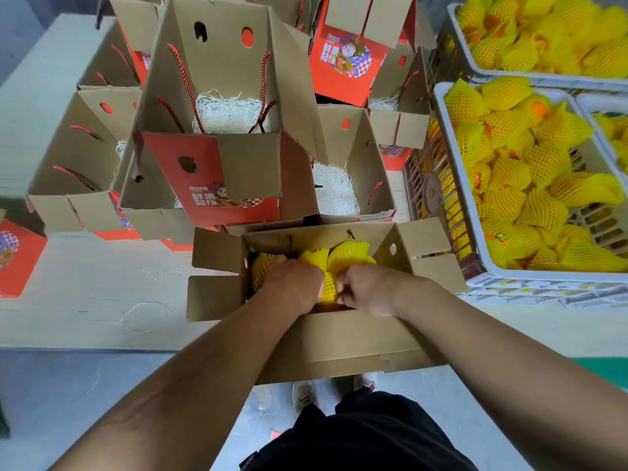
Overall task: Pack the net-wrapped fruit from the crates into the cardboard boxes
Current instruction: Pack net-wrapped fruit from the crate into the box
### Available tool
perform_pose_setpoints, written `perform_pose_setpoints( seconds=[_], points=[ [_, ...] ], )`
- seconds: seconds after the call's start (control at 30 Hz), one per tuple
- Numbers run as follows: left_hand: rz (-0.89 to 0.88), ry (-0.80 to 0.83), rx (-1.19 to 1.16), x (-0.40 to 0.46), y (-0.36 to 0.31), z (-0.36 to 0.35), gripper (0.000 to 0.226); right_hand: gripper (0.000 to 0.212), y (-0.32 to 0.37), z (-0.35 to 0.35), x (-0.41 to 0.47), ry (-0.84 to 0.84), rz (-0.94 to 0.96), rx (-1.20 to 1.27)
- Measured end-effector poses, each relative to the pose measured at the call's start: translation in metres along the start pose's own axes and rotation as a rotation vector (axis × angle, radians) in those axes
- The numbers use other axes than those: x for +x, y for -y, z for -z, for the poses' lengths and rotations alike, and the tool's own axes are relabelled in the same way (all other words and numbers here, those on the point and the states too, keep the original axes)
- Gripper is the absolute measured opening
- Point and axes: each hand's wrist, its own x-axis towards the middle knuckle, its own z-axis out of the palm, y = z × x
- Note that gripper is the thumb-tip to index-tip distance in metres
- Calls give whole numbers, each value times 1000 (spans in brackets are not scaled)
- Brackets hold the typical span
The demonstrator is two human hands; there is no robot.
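An open cardboard box [343, 338] stands at the table's near edge, right in front of me. Several fruits in yellow foam net [346, 254] lie inside it. My left hand [294, 282] is down in the box with its fingers curled over a net-wrapped fruit [261, 266] at the left. My right hand [365, 288] is beside it, fingers pinching the yellow net of a fruit [328, 287] in the middle. The fruit under both hands is mostly hidden. A white crate [452, 158] on the right is heaped with more net-wrapped fruit [530, 185].
Several open red-and-brown boxes with rope handles and white shredded paper, such as one box [221, 107], stand stacked behind the near box. A second crate of fruit [543, 32] sits at the far right. The white table [85, 287] spreads to the left.
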Motion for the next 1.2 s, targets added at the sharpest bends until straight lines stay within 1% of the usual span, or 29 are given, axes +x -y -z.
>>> perform_pose_setpoints(
  seconds=[0.03, 0.07, 0.17, 0.23, 0.3, 0.4, 0.43, 0.53, 0.6, 0.7, 0.77, 0.8, 0.83, 0.9, 0.93, 0.97, 1.0, 1.07, 1.13, 1.17, 1.2],
  points=[
    [1, 16, 10, 1, 0, 0, 19, 20, 2, 0, 1, 63, 9, 67],
    [-2, 24, -3, 1, 1, 0, 20, 20, 3, 1, 4, 87, -2, 101],
    [-20, 35, -153, -4, 6, 3, 20, 21, 0, 4, 10, 111, -22, 98],
    [-34, -20, -235, -8, 7, 5, 20, 24, -8, 3, 6, 92, 5, 128],
    [-50, -130, -349, -12, 0, 8, 20, 23, -19, 5, -3, 39, 46, 208],
    [-75, -247, -605, -11, -27, 17, 14, 3, -40, 10, -19, -114, 97, 353],
    [-63, -300, -644, -8, -39, 21, 12, 9, -48, 13, -25, -190, 119, 396],
    [-38, -498, -725, 11, -72, 40, 7, 6, -78, 26, -42, -447, 177, 520],
    [-78, -601, -804, 24, -96, 57, 5, 8, -106, 38, -52, -560, 187, 609],
    [-198, -697, -919, 47, -142, 86, 5, 11, -164, 53, -64, -687, 138, 658],
    [-262, -716, -906, 68, -176, 101, 7, 14, -214, 59, -66, -763, 48, 611],
    [-284, -702, -886, 79, -193, 106, 8, 23, -239, 62, -67, -741, -6, 548],
    [-305, -681, -872, 90, -208, 111, 9, 36, -262, 62, -66, -644, -50, 460],
    [-336, -640, -848, 110, -234, 116, 10, 62, -294, 57, -63, -315, -95, 258],
    [-335, -617, -825, 119, -244, 116, 11, 69, -302, 52, -60, -179, -96, 139],
    [-320, -603, -779, 127, -252, 114, 12, 73, -306, 45, -56, -104, -87, 17],
    [-293, -605, -703, 133, -259, 111, 14, 75, -308, 38, -51, -91, -87, -102],
    [-222, -636, -472, 142, -267, 102, 17, 74, -308, 29, -42, -180, -132, -238],
    [-161, -649, -212, 144, -274, 91, 22, 64, -311, 27, -35, -218, -177, -223],
    [-148, -658, -136, 144, -276, 87, 22, 61, -314, 26, -33, -213, -176, -204],
    [-140, -675, -123, 144, -277, 84, 22, 63, -317, 25, -32, -210, -162, -197]
  ],
)
